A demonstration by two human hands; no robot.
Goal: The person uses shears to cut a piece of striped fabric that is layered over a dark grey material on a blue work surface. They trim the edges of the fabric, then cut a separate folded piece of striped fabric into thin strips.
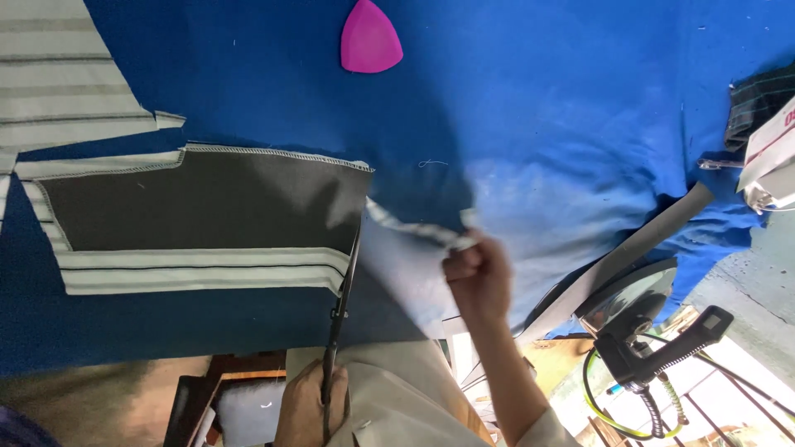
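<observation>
My left hand point(302, 407) is low at the table's front edge, closed on the handles of dark scissors point(341, 306). The blades run up along the right edge of a dark grey fabric piece point(207, 203) with pale striped borders, lying flat on the blue cloth-covered table point(538, 99). My right hand point(478, 281) is a fist to the right of the blades. It pinches a narrow pale strip of fabric point(414, 230) that leads back to the grey piece's top right corner and is lifted off the table.
A pink triangular tailor's chalk point(370, 37) lies at the top centre. Striped pale fabric point(58, 74) sits at the top left. An iron point(633, 302) with a black handle rests off the table's lower right. A white object point(770, 157) and dark cloth are at the right edge.
</observation>
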